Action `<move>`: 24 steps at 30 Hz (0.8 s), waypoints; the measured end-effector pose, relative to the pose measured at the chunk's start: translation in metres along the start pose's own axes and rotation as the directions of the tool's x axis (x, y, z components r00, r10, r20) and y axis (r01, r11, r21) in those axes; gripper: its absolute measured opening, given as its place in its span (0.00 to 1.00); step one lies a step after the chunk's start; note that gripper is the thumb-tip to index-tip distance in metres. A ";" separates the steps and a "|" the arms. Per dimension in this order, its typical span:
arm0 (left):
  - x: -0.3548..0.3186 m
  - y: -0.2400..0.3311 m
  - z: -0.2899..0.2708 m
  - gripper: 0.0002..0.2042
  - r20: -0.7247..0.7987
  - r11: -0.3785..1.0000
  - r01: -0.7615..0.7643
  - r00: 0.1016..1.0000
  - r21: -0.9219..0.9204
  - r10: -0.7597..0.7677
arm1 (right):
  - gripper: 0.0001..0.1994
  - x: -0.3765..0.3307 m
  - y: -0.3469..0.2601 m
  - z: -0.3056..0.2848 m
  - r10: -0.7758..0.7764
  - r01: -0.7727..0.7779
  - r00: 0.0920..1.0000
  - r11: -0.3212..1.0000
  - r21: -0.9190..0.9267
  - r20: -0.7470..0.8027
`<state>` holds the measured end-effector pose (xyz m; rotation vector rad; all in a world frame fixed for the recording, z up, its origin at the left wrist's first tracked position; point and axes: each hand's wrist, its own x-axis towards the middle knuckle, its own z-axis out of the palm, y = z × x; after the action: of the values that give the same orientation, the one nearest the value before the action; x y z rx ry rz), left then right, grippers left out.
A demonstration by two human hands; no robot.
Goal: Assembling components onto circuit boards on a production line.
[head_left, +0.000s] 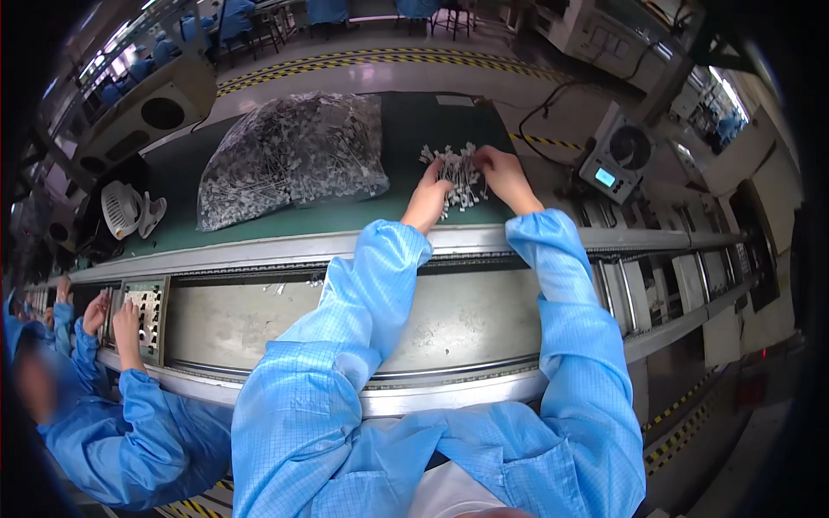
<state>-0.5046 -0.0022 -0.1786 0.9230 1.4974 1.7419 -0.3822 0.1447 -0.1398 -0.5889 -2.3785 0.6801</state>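
A loose pile of short cables with white plug ends [462, 179] lies on the green work mat [406, 138], beyond the metal rail. At the pile's left side is my left hand [427, 197], its thumb and fingers closing on some cables. My right hand [506, 178] is at the right side with its fingers curled in on the cable ends. Parts of the fingertips are hidden among the cables. Left of the pile sits a large clear plastic bag [298, 155], full of similar white-ended cables.
A conveyor track [259, 315] runs between me and the mat; a few loose cables lie on it. At the left, a co-worker's hands [128, 332] are at a circuit board [148, 315]. A small white fan [121, 210] and a boxy device with a lit screen [615, 160] flank the mat.
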 end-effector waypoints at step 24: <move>-0.128 0.035 -0.132 0.12 -0.255 0.880 -0.339 0.866 0.333 0.430 | 0.05 -0.141 -0.110 -0.006 -0.035 0.038 0.983 0.999 -0.013 0.182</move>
<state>-0.5477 -0.1840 -0.1693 1.1952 1.9094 2.0851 -0.3024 -0.0154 -0.1295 -0.5079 -2.5597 0.7263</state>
